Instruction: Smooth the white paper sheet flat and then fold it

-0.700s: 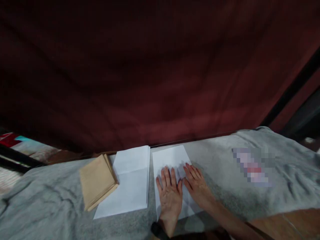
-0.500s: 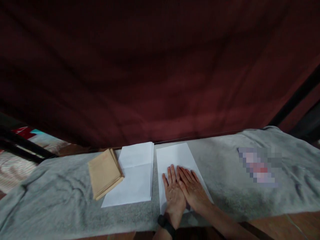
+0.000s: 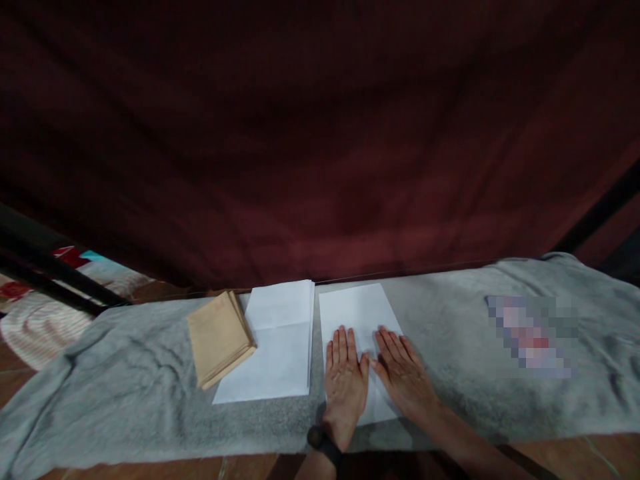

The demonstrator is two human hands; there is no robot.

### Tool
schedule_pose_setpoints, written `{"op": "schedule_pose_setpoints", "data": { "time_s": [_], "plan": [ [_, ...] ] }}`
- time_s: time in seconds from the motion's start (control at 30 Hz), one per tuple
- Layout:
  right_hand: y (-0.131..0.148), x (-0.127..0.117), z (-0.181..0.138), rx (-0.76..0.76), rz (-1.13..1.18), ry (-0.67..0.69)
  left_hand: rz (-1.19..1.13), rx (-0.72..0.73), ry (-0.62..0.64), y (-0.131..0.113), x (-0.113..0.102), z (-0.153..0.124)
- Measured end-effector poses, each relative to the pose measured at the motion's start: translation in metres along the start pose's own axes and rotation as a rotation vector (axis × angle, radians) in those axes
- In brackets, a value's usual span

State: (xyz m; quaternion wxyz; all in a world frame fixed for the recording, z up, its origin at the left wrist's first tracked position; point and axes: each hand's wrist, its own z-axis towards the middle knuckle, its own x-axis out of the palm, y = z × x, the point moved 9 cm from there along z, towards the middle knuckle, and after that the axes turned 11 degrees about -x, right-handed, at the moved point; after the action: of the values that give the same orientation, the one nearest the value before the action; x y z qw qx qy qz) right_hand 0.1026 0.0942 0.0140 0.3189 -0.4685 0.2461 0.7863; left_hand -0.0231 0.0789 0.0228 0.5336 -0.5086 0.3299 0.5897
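I press my left hand (image 3: 345, 381) and right hand (image 3: 407, 377) flat, grip wide and fingers spread, on the white sheet (image 3: 361, 313) to pin it against the grey cloth (image 3: 140, 380), beside the paper stack (image 3: 273, 347).

White paper sheet (image 3: 359, 313) lies flat on the grey cloth, long side running away from the viewer, near half pressed under both hands, just right of another white stack.
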Motion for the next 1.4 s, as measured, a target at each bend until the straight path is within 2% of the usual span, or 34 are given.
{"op": "schedule_pose_setpoints", "data": {
  "time_s": [0.27, 0.43, 0.53, 0.7, 0.8, 1.0, 1.2, 1.3, 1.4],
  "plan": [
    [-0.032, -0.003, -0.009, 0.083, -0.026, -0.034, 0.064, -0.016, -0.056, 0.026, -0.009, 0.001],
    [-0.036, -0.008, -0.009, 0.106, -0.026, -0.047, 0.06, -0.029, -0.07, 0.027, -0.015, 0.003],
    [-0.022, -0.013, -0.005, 0.074, 0.004, -0.041, 0.034, -0.035, -0.087, 0.016, -0.017, -0.002],
    [0.023, -0.015, -0.005, -0.124, 0.078, 0.037, -0.034, 0.174, -0.051, -0.016, -0.008, -0.027],
    [0.029, -0.017, -0.01, -0.134, 0.066, 0.03, -0.021, 0.199, -0.068, -0.015, -0.007, -0.035],
    [0.0, -0.016, -0.015, -0.004, 0.016, -0.012, 0.013, 0.153, -0.056, -0.001, -0.009, -0.027],
    [-0.049, -0.027, -0.007, 0.21, 0.03, 0.005, 0.026, 0.203, -0.018, -0.002, -0.009, -0.02],
    [-0.059, -0.032, -0.001, 0.205, 0.105, 0.008, 0.026, 0.215, -0.015, -0.003, -0.009, -0.018],
    [-0.05, -0.036, 0.003, 0.143, 0.119, -0.015, 0.036, 0.208, -0.018, -0.005, -0.01, -0.018]
  ]
}}
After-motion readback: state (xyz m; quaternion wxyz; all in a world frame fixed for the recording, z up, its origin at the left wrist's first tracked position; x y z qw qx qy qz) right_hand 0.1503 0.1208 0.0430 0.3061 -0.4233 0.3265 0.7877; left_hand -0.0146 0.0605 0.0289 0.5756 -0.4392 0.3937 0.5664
